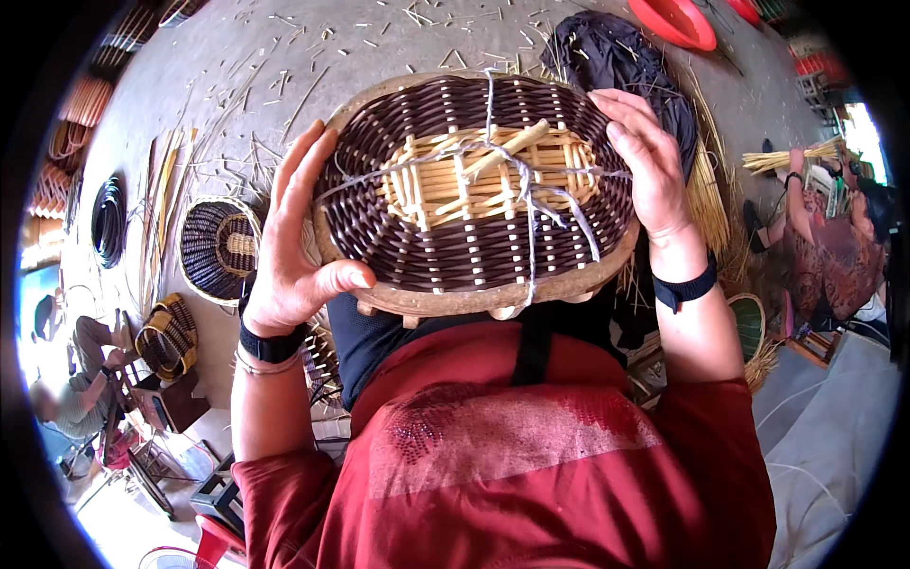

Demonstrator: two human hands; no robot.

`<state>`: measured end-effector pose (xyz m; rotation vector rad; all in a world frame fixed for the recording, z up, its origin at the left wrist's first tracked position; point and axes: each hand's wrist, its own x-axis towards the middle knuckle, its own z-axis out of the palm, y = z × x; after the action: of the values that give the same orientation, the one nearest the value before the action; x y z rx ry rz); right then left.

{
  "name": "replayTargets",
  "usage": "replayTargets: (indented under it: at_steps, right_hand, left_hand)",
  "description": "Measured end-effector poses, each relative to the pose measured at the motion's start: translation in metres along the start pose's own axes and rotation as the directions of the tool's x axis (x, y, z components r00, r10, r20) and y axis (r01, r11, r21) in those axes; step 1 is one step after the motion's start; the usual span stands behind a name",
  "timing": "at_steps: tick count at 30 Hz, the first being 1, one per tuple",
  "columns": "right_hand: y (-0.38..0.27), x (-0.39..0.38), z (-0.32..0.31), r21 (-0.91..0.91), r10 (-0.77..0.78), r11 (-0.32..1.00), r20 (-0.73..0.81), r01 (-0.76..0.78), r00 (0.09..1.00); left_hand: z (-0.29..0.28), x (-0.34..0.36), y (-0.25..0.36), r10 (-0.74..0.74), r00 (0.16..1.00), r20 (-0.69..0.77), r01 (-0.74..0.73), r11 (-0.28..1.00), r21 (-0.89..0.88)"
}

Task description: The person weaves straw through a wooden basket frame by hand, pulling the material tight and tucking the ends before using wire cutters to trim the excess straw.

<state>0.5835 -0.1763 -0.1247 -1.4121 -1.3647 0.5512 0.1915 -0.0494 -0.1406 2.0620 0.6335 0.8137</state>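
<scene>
Between my two hands is an oval wicker basket (436, 251), its dark brown weave facing up around a pale straw-coloured centre. A thick wooden rim or mould (455, 303) shows around its edge. Grey string (531, 237) crosses the weave both ways and is knotted near the middle, with a short pale stick (507, 150) caught under it. My left hand (294, 237) presses the left edge, thumb on the near side and fingers stretched up along the side. My right hand (649, 161) curls around the far right edge. The basket's underside is hidden.
A dark round basket (218, 248) and a yellow-and-black basket (168, 337) lie to the left. Cut cane bits litter the floor (332, 38). Dark cloth (621, 76) and a red basin (675, 21) are at the far right. Other people sit at both sides.
</scene>
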Motion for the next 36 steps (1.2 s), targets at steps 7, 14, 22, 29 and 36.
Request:
replayTargets:
  at_steps: [7,14,22,29,36]
  right_hand:
    - [-0.009,-0.015,0.008,-0.09,-0.055,0.995,-0.036,0.052,0.998]
    - [-0.002,-0.02,-0.012,-0.093,-0.078,0.992,0.021,0.08,0.997]
    - [0.013,-0.014,-0.009,-0.09,-0.086,0.992,0.057,0.091,0.995]
    - [0.021,-0.01,-0.01,-0.11,-0.054,0.992,0.059,0.06,0.997]
    - [0.006,-0.024,-0.008,-0.087,-0.054,0.995,0.044,0.057,0.998]
  left_hand:
    - [0.012,-0.013,0.015,-0.195,0.966,-0.173,0.126,0.931,-0.343]
    - [0.014,-0.017,0.03,-0.135,0.971,-0.198,0.122,0.99,-0.076]
    - [0.005,-0.008,0.036,-0.121,0.988,-0.098,0.123,0.992,0.012]
    - [0.01,-0.006,0.034,-0.056,0.995,-0.083,0.054,0.998,-0.02]
    - [-0.003,-0.018,0.01,-0.119,0.993,-0.018,0.099,0.889,-0.447]
